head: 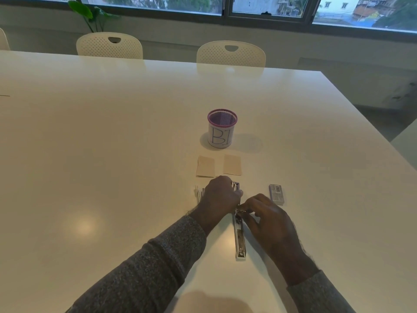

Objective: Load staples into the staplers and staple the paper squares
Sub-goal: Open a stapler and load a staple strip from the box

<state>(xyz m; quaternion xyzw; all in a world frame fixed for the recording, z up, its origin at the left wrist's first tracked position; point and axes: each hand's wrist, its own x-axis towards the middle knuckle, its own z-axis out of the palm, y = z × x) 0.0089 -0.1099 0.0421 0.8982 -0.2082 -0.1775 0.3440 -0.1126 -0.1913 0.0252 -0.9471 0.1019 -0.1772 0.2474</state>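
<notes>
Grey knit sleeves (144,265) enter from 6 o'clock and converge on an opened silver stapler (239,236) lying lengthwise on the white worktop (112,132). Its near arm points toward 6 o'clock; its far end (235,185) shows just past the knuckles at 12 o'clock. The left hand (222,196) is curled closed over the far half of the stapler, covering the hinge area. The right hand (268,219) pinches with thumb and forefinger at the stapler's middle; whether a staple strip sits between the fingertips cannot be determined. A second metal stapler (199,194) lies partly hidden at 9 o'clock of the left hand. A staple box (276,194) rests at 2 o'clock of the right hand, apart from it. Two tan paper squares (218,166) lie side by side beyond the hands at 12 o'clock. Further at 12 o'clock stands a purple-rimmed mesh cup (222,128) with a handwritten paper label. Two white chairs (230,54) stand at the worktop's far edge.
</notes>
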